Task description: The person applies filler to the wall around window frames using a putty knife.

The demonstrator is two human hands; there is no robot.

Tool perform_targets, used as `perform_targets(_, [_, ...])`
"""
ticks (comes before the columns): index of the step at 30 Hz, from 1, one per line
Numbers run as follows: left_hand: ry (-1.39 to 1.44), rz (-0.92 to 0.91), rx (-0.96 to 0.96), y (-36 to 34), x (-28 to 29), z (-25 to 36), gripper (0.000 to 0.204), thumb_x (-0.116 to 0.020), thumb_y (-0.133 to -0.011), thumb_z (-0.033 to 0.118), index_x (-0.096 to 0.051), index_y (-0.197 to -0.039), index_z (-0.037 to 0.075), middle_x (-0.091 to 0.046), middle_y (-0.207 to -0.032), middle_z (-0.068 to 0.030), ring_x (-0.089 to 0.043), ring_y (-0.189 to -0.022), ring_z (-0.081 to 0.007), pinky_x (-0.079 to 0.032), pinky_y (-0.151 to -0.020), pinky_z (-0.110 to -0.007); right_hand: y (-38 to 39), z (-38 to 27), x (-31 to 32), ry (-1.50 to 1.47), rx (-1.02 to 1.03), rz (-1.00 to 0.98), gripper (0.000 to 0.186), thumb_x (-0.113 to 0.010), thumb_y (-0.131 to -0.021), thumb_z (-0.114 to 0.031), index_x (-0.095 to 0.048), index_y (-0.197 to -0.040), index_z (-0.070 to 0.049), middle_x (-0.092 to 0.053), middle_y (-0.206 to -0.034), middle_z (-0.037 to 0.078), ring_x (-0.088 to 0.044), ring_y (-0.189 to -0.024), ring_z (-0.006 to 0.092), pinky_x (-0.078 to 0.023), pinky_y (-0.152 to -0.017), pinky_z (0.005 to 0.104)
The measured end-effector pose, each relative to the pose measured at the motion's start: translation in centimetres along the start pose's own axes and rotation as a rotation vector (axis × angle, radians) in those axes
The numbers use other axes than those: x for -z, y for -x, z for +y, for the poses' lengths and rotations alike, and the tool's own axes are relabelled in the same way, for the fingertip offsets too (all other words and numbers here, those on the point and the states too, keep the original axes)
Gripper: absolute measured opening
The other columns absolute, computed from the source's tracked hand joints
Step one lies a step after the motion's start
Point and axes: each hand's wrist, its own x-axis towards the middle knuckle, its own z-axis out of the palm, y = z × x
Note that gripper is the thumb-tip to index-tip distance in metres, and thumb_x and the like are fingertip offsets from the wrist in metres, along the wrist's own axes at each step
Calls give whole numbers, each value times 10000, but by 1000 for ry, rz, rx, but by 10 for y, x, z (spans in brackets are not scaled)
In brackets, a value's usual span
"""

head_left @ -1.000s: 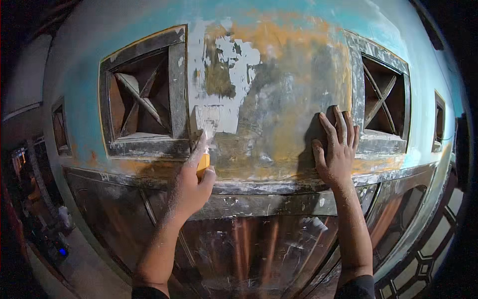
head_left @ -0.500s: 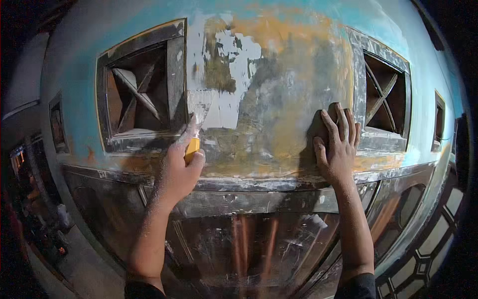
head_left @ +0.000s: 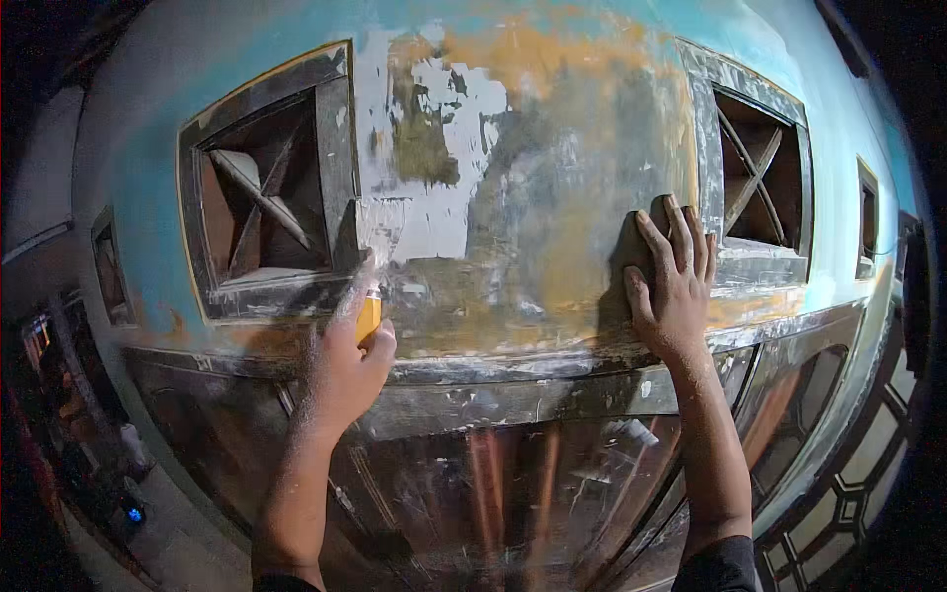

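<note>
My left hand [head_left: 350,365] is wrapped round the yellow handle of a scraper [head_left: 380,225], its index finger laid along the tool toward the blade. The wide, whitish blade points up against the wall [head_left: 552,197], beside the right edge of the left window frame [head_left: 338,178]. Just right of and above the blade is a patch of white filler [head_left: 441,229] with ragged edges. My right hand [head_left: 674,286] rests on the wall with its fingers spread, holding nothing, close to the right window frame [head_left: 705,148]. Pale dust coats both forearms.
Both small windows have crossed bars, such as the right one [head_left: 758,183]. Below them a worn wooden ledge [head_left: 473,368] runs across, over dark glossy panels [head_left: 513,483]. Turquoise paint [head_left: 148,227] borders the bare, orange-stained area. A patterned grille [head_left: 848,508] stands at the lower right.
The scraper and my left hand have moved a little down and left along the wall. My right hand stays on the same spot. The whole view has shifted slightly.
</note>
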Motion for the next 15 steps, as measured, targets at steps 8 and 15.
perform_targets(8, [18, 27, -114, -3, -5, -10, 705, -550, -913, 17, -375, -1589, 120, -671, -1249, -217, -638, -913, -201, -525, -852, -338, 1, -1, 1, 9, -14, -7, 638, -644, -902, -296, -484, -1518, -255, -325, -1651, 105, -231, -1535, 394, -120, -1245, 599])
perform_targets(15, [96, -33, -81, -9, -6, -4, 734, -526, -896, -8, -347, -1601, 85, -671, -1228, -169, -551, -825, -134, -506, -788, -299, -19, -11, 0, 42, 30, -13, 685, -621, -921, -363, -420, -1569, -277, -286, -1669, 130, -201, -1549, 409, -77, -1223, 671])
